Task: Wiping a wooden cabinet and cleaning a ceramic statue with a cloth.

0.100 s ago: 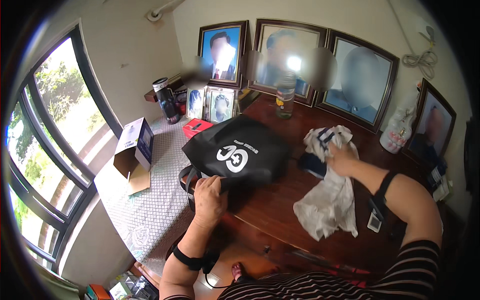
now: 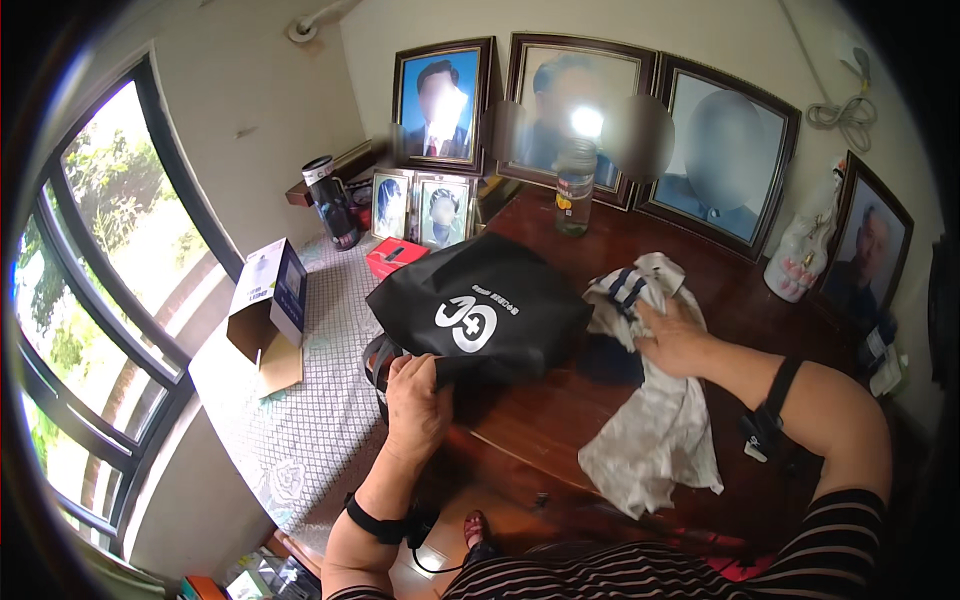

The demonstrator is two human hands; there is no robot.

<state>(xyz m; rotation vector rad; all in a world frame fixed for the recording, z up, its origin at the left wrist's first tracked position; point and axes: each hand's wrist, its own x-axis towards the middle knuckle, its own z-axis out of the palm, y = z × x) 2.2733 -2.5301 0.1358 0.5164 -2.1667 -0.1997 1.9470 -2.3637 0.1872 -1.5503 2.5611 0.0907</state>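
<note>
The black bag [image 2: 530, 295] lies on its side at the centre of the frame, a white emblem on its upward face, resting on the reddish-brown wooden table [image 2: 525, 425]. At its lower-left corner, the left hand [image 2: 417, 400] has its fingers curled closed around the bag's edge, just beside the black carry handle [image 2: 376, 358]. Right of the bag, a crumpled white cloth [image 2: 655, 430] with dark stripes at its upper end spreads down toward the lower right of the centre. The right hand [image 2: 678, 338] lies over its upper part, fingers bent into the folds; I cannot tell whether they pinch the fabric or only press on it. A dark blue patch shows between cloth and bag, too blurred to name. Above the bag's left corner sits a flat red box [image 2: 393, 257], with two small framed photos [image 2: 443, 212] behind it and a dark tumbler [image 2: 330, 200] to their left. An open carton [image 2: 290, 300] stands on the patterned tablecloth [image 2: 335, 350], left of centre. A clear bottle [image 2: 574, 205] is upright above the bag, before three large framed portraits [image 2: 718, 165] along the top. A white ornament [image 2: 797, 262] stands at the upper right; a window [image 2: 120, 210] fills the left side.
</note>
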